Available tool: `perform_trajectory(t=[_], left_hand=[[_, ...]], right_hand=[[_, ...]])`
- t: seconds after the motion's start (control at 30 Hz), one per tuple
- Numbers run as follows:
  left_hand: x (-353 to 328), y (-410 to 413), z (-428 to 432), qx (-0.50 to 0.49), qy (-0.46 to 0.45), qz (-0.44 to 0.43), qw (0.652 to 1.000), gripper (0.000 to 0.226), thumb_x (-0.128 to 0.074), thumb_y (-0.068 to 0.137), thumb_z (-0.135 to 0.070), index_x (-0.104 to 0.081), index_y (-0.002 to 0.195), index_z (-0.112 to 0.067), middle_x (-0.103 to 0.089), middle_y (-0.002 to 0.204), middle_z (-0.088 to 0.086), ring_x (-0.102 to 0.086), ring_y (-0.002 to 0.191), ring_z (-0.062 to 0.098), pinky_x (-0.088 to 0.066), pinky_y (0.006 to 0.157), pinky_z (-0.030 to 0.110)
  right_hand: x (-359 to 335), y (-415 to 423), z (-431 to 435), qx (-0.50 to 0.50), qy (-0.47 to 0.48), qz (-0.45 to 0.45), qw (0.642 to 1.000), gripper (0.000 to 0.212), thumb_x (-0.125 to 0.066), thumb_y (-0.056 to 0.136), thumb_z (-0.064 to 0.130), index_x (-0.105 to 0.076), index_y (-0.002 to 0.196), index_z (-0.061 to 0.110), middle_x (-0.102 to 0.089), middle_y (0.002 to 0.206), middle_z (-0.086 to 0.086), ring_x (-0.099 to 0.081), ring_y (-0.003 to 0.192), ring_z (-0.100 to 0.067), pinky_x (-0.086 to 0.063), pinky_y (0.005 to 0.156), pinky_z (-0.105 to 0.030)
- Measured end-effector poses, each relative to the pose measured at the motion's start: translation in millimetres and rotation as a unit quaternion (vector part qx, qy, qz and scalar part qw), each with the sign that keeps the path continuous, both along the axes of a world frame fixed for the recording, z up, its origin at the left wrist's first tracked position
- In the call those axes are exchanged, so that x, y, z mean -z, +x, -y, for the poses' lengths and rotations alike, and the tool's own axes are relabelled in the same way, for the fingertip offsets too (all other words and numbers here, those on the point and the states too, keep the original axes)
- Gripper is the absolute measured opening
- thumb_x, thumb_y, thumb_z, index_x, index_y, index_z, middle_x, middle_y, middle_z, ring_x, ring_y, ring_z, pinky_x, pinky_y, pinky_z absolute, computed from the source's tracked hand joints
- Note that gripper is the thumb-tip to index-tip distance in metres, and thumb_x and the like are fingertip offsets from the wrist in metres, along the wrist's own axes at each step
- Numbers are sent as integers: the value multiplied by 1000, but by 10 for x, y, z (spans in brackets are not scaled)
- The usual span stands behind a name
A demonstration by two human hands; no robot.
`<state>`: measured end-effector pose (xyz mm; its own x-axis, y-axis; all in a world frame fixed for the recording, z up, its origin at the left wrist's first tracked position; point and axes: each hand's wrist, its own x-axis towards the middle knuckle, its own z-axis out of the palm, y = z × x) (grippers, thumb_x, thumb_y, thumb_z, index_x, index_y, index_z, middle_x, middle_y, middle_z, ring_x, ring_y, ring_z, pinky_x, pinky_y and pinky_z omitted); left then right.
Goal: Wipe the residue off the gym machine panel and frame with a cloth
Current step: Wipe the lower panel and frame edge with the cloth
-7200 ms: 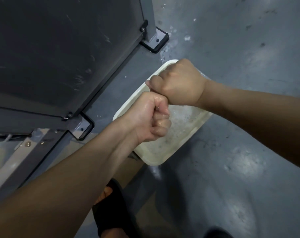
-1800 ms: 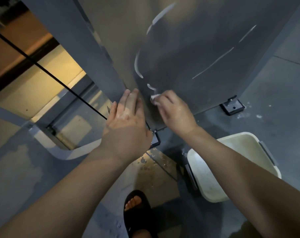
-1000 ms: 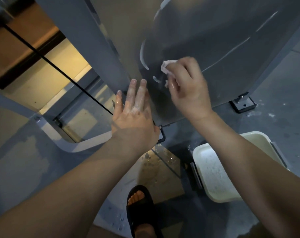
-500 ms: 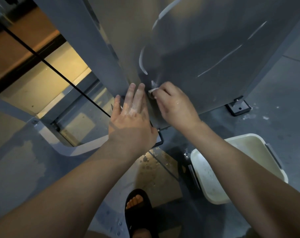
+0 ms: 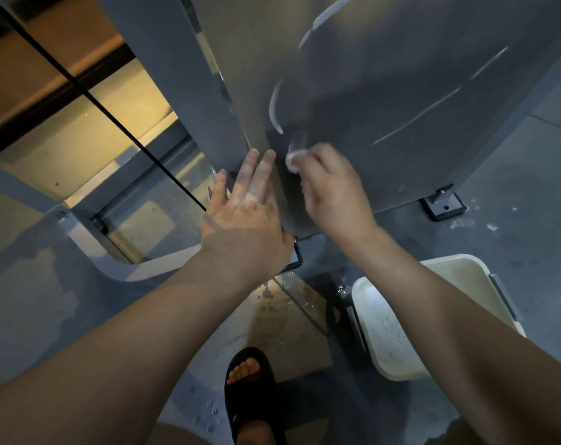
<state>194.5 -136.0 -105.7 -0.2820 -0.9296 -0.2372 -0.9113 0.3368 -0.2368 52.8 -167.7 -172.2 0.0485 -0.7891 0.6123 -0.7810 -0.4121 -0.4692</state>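
R hand (image 5: 333, 194) pinched the cloth (image 5: 292, 160), fingers curled, against the panel (image 5: 401, 75) near its lower edge. L hand (image 5: 244, 220) lay flat, fingers straight, at the frame (image 5: 176, 75) corner. Nearest residue streak (image 5: 274, 107) ran up-panel, just above the cloth; R hand was nearer.

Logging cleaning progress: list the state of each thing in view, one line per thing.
left hand, fingers straight, laid flat on the machine's corner
right hand, curled round the cloth, motion-blurred
cloth, bunched up, pressed on the panel
panel, streaked with white residue
basin, upright on the floor, wet inside
floor, spattered with drops near the machine
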Motion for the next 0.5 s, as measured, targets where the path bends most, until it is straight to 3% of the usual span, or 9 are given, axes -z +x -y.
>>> perform_trajectory(t=[0.1, 0.23, 0.37, 0.5], left_hand=[[-2, -18, -25, -4, 2, 2, 1000, 83, -39, 95, -46, -12, 162, -5, 31, 165, -3, 31, 151, 18, 5, 127, 49], [0, -14, -19, -7, -1, -12, 1000, 81, -42, 95, -45, -16, 161, -5, 29, 166, -3, 30, 152, 18, 5, 127, 49], [-6, -54, -39, -16, -2, -2, 1000, 86, -41, 96, -45, -1, 162, -6, 30, 165, -3, 30, 152, 18, 6, 127, 47], [12, -30, -27, -10, -6, -1, 1000, 82, -40, 96, -47, -12, 162, -7, 28, 166, -3, 29, 152, 18, 3, 127, 48]], right_hand=[[18, 2, -29, 1, 35, -1, 999, 28, -54, 91, -4, -72, 110, 8, -61, 99, -13, -62, 84, -39, -55, 73, -48], [-86, 21, 60, 6, -37, 27, 999, 26, -53, 92, -6, -71, 108, 3, -63, 102, -14, -64, 89, -35, -54, 79, -44], [65, 52, -41, 0, 34, -18, 999, 26, -58, 89, -7, -72, 108, 5, -61, 97, -15, -59, 79, -39, -55, 70, -49], [-122, 25, 94, 6, -37, 42, 998, 27, -52, 91, -5, -71, 107, 5, -63, 101, -12, -62, 86, -34, -53, 76, -42]])
